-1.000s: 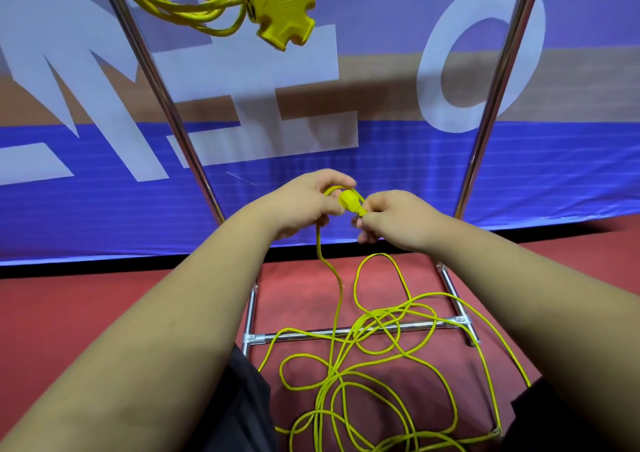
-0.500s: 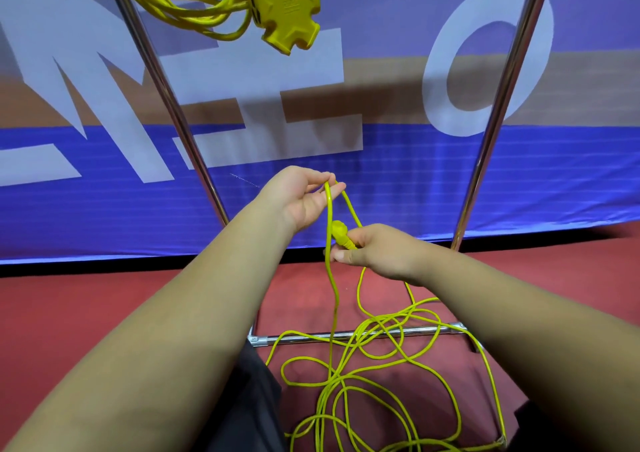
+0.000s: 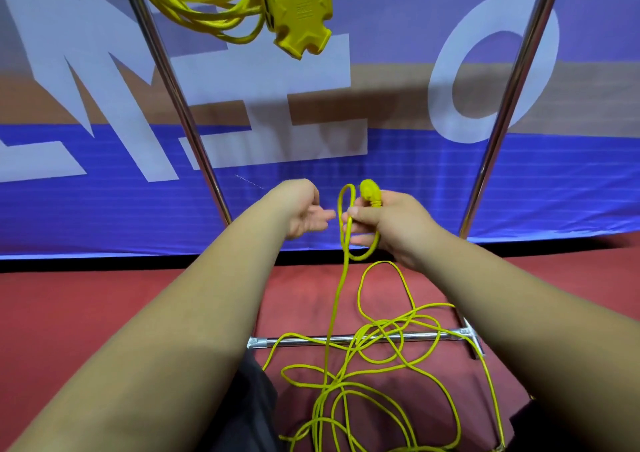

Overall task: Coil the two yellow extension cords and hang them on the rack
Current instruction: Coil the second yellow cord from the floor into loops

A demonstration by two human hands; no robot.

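One thin yellow cord [image 3: 349, 375] sprawls tangled on the floor; right hand [image 3: 388, 224] grips its plug and a small loop, left hand [image 3: 304, 214] open and empty.

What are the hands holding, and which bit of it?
The right hand grips the thin yellow extension cord just below its rounded yellow plug, keeping one small loop gathered there. The left hand is open and holds nothing.

Two yellow extension cords show: one coiled cord [image 3: 194, 8] and one loose cord [image 3: 337, 295]. There is one three-way socket block [image 3: 299, 15] and one plug [image 3: 370, 192]. Two upright poles stand, the left pole [image 3: 173, 95] and the right pole [image 3: 511, 95], joined by one crossbar [image 3: 301, 339]. Two grips appear, the left grip [image 3: 304, 212] and the right grip [image 3: 384, 223]. One banner [image 3: 415, 181] hangs behind.
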